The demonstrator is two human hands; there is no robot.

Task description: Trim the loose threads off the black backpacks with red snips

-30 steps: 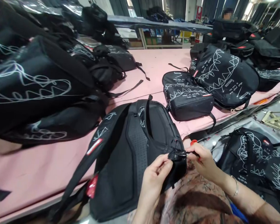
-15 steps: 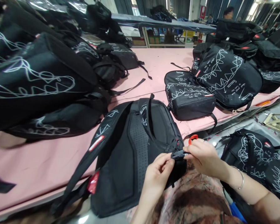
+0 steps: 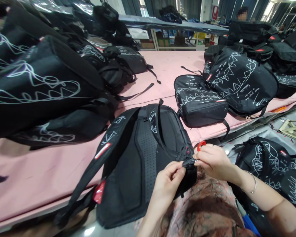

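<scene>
Left hand (image 3: 171, 176), grip pinched tight, thumb and finger on a black fabric strap end (image 3: 188, 163); right beside it the right hand (image 3: 213, 161), its grip curled closed round a tool with a red loop-shaped handle (image 3: 201, 145), the tip too small to make out! Both work at the side of a black fabric backpack (image 3: 127, 177), lying over the near edge of the pink-covered counter (image 3: 170, 64), padded back panel up; beyond it, two white-scribbled black backpacks (image 3: 203, 113) touch, and leftward rises a heap of black bags (image 3: 44, 98)
</scene>
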